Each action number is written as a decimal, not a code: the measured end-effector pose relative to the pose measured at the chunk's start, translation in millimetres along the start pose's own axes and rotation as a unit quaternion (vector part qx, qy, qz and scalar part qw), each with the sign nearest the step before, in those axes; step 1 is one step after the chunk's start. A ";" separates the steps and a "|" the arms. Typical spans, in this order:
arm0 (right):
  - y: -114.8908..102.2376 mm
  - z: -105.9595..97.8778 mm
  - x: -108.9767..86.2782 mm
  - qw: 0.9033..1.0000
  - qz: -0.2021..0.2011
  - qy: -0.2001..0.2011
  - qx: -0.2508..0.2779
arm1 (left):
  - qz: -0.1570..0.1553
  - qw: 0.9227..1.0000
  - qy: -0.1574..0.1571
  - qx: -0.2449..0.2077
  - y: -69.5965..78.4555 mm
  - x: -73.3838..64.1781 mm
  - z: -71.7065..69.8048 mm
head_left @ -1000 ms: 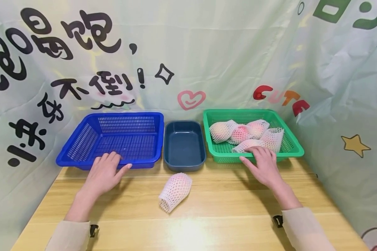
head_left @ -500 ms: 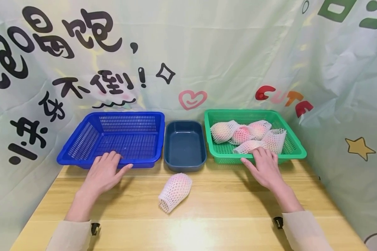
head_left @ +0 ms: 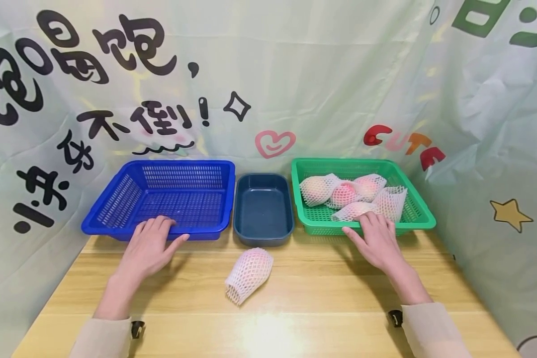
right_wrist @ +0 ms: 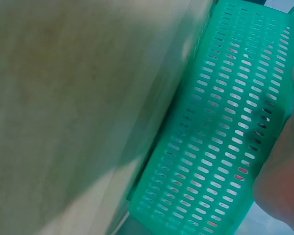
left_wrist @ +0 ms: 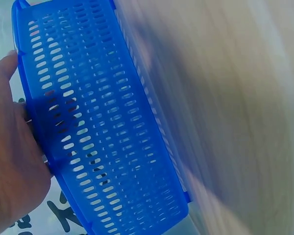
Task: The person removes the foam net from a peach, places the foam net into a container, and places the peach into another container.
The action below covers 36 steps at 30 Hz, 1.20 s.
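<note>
My left hand (head_left: 148, 247) rests on the front rim of a blue slotted plastic basket (head_left: 183, 174), its fingers over the edge and its thumb spread along the rim. The left wrist view has the basket's slotted front wall (left_wrist: 103, 122) beside that hand. On the right, my other hand (head_left: 378, 239) lies over the front rim of a green basket (head_left: 319, 226), fingertips inside near the closest fruit. Several pink and yellowish round fruits (head_left: 343, 193) in white foam nets lie in the green basket. One more netted fruit (head_left: 250, 273) lies on the table between my hands.
A dark blue rectangular dish (head_left: 263, 211) stands between the two baskets. Behind everything hangs a printed cloth (head_left: 331, 89), which also closes off both sides. The wooden table (head_left: 322, 298) runs forward towards me.
Both hands stay on the basket rims, and the fruits keep their places. Only the head view shifts slightly.
</note>
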State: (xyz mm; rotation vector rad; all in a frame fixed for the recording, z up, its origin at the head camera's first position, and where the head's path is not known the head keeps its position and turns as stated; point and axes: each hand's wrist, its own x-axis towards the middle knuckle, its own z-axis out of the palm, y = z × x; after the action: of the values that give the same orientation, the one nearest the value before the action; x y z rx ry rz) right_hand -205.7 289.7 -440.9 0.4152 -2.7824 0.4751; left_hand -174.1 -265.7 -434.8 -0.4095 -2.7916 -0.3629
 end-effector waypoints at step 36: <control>0.1 -0.6 -0.4 1.000 0.002 -0.010 -0.001 | 0.196 0.967 0.022 -0.161 108.1 2.3 14.0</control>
State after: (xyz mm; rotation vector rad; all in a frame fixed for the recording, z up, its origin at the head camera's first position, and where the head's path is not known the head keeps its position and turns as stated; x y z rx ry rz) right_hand -205.2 290.1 -440.5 0.4166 -2.8024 0.4725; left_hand -145.8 -160.9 -425.1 -0.9939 -2.5245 -0.7189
